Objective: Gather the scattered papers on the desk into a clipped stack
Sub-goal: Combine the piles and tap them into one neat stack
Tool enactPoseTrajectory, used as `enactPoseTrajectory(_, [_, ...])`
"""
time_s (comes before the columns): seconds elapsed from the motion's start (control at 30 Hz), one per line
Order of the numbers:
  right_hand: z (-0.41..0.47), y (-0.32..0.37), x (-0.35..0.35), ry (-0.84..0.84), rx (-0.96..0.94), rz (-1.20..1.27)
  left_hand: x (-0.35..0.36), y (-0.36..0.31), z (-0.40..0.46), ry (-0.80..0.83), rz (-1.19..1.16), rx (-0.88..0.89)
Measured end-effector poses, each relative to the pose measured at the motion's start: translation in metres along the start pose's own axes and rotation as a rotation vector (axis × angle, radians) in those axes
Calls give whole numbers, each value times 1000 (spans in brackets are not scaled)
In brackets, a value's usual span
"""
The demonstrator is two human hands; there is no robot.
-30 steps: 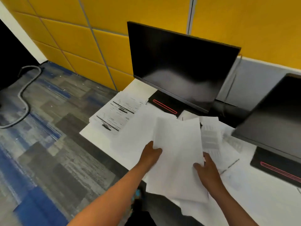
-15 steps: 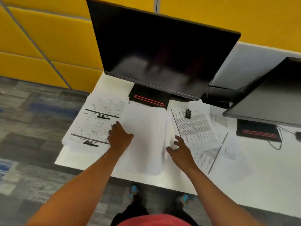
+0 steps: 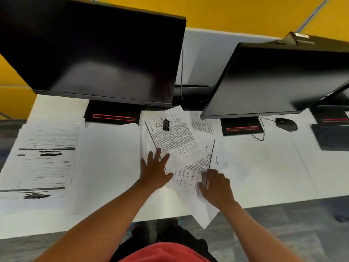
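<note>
Several printed sheets [image 3: 175, 140] lie fanned across the middle of the white desk [image 3: 273, 167]. A black binder clip [image 3: 165, 124] sits on the top sheet near the monitors. My left hand [image 3: 154, 171] lies flat with fingers spread on the left edge of that pile. My right hand [image 3: 215, 184] rests with bent fingers on a lower sheet [image 3: 188, 178] whose corner hangs over the desk's front edge. A blank white stack [image 3: 107, 157] lies to the left, and sheets with black bars [image 3: 43, 157] lie further left.
Two dark monitors [image 3: 98, 53] [image 3: 279, 78] stand at the back on black bases with red outlines. A black mouse [image 3: 286, 124] and a keyboard [image 3: 332, 137] are at the far right. Yellow wall panels [image 3: 236, 12] rise behind the desk.
The blank stack I held a second ago now lies on the desk at the left. Both hands have moved right onto the fanned printed sheets. My view has swung right and down.
</note>
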State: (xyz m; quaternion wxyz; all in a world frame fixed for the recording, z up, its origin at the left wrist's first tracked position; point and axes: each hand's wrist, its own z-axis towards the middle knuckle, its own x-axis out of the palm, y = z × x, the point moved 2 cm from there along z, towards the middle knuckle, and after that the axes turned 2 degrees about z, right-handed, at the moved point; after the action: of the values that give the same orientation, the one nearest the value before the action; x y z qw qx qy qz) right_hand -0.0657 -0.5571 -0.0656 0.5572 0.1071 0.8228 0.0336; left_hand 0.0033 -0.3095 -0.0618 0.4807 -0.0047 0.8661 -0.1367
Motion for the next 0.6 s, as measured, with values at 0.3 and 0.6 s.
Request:
enactPoseTrajectory(0.3, [99, 45, -61, -63, -248, 386, 40, -43, -16, 19, 51, 60])
enactPoseTrajectory(0.6, [174, 111, -56, 43, -432, -4, 37, -35, -21, -83, -59, 113])
